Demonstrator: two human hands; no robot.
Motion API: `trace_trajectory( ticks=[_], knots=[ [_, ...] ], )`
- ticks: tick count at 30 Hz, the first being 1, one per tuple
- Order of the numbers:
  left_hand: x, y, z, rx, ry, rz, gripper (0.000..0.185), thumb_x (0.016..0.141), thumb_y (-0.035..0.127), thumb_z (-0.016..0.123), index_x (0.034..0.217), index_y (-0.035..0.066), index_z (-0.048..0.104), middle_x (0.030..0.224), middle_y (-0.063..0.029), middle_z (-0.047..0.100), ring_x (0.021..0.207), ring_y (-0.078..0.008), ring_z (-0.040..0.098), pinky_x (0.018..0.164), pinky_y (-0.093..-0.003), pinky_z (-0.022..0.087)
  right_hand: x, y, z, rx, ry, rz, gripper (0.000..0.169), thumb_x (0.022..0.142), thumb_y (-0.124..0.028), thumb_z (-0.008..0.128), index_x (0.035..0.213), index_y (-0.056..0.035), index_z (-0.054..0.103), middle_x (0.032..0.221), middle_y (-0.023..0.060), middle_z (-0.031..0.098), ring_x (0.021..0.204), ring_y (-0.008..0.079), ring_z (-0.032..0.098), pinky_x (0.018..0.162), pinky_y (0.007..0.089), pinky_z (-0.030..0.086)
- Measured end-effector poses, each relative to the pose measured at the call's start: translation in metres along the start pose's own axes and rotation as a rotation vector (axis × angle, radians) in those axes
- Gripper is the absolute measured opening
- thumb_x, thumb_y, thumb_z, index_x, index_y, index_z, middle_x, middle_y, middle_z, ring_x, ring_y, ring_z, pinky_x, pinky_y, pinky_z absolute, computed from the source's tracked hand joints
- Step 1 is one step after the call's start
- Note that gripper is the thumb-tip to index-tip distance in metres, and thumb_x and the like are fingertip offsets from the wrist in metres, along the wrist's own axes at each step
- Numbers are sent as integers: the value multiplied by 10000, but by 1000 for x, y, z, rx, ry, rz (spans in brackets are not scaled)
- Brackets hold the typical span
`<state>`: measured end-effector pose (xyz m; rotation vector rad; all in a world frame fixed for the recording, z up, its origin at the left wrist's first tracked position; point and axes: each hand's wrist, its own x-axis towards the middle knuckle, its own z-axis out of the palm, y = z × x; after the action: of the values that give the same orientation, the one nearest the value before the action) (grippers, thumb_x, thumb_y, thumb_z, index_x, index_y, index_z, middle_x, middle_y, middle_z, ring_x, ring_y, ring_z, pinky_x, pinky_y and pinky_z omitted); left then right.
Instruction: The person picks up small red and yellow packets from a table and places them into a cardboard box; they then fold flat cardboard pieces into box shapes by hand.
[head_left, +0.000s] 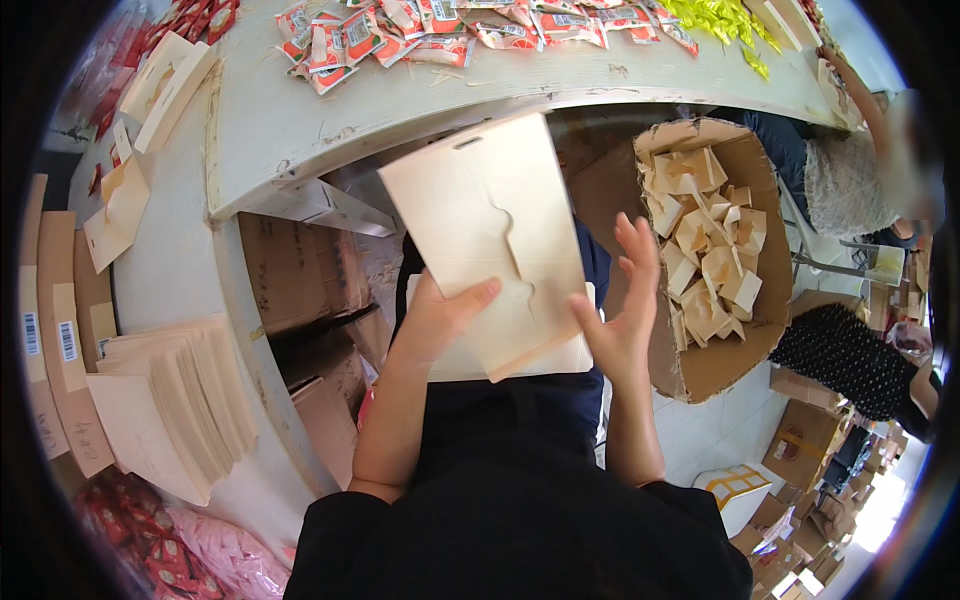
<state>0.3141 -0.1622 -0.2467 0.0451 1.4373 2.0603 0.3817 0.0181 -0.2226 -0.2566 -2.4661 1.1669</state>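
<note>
My left hand (454, 311) grips a flat cream paperboard sheet (491, 225) by its lower left edge, thumb on top. The sheet is tilted, with a small slot near its far edge and a wavy cut line down its middle. Beside its lower right edge, my right hand (622, 307) has its fingers spread and holds nothing; whether the thumb touches the sheet I cannot tell. Beneath the sheet, more cream paperboard (457, 360) rests on my lap, partly hidden.
A cardboard box (772, 315) of loose cream paperboard pieces stands to my right. Red-and-white packets (450, 26) and yellow-green wrappers (705, 19) lie on the table (375, 97). On the left, a stack of paperboard sheets (172, 405) leans near brown cartons (71, 337). Two people are at right.
</note>
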Motion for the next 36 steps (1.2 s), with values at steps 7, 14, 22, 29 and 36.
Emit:
trace_trajectory(
  ticks=[7,14,22,29,36],
  knots=[
    [-9,-19,-15,-126,-361,-109,480,929,296,415,1294,-6,336,1238,-86,432,1139,-165,401,957,-310,320,2,-4,32,92,-307,-11,889,719,-351,665,1345,48,175,1308,274,299,1153,410,395,914,378,386],
    [1,-15,0,104,-138,-8,343,852,72,512,1174,-30,453,1073,-59,539,960,-118,500,815,-269,419,-4,5,25,77,-22,50,653,659,-80,702,1237,12,412,1153,198,518,1003,300,554,843,344,439],
    [5,-13,15,306,-33,247,235,862,56,471,1060,-56,527,894,-65,610,805,-91,548,685,-243,443,-6,-14,20,-37,328,-247,217,705,88,571,912,28,551,946,153,595,858,245,582,695,275,464],
    [7,-10,23,588,78,352,201,814,96,536,965,-30,581,773,-134,634,699,-162,615,628,-267,464,-8,-20,38,164,-224,160,565,847,-160,499,1293,85,252,1212,277,388,1075,392,431,922,397,347],
    [10,-7,11,600,-23,464,255,868,198,511,924,-44,570,738,-131,607,637,-207,586,578,-288,439,-26,13,65,701,-141,165,369,903,-126,401,1232,34,356,1302,230,366,1181,267,392,983,321,278]
  ],
)
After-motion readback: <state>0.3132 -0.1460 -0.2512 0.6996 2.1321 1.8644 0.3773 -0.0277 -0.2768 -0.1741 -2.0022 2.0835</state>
